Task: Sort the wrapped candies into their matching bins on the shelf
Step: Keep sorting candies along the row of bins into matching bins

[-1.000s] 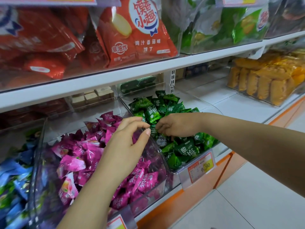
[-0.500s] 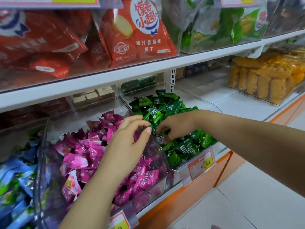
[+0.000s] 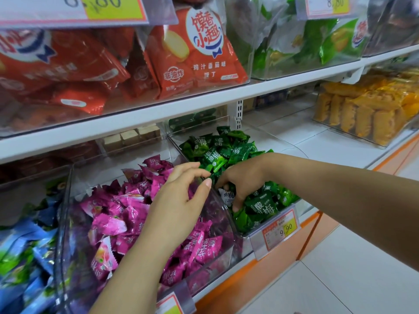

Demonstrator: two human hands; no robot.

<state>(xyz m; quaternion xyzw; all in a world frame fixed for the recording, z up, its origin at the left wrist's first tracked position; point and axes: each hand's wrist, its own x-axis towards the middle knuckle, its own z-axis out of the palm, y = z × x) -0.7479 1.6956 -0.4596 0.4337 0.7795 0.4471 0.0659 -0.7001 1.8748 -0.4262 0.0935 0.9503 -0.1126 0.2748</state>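
Now right hand (image 3: pixel 244 177) — grip curled round green candies (image 3: pixel 264 206).

Mid bin: pink candies (image 3: pixel 118 225), magenta wrappers w/ white lettering. Right bin: green candies (image 3: pixel 263 205), dark & bright green, white chars. Left: blue candies (image 3: pixel 20 257) w/ green bits. Above: red-orange snack bags (image 3: pixel 197 60) w/ white-blue logo; green bags (image 3: pixel 317 39). Shelf (image 3: pixel 158 112) white, orange trim (image 3: pixel 249 279). Price tag (image 3: pixel 281 230) orange-yellow.

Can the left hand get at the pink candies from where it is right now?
Probably yes. The left hand hovers right over the pink candies, the clear bin is open on top, and the right hand is off in the green candies.
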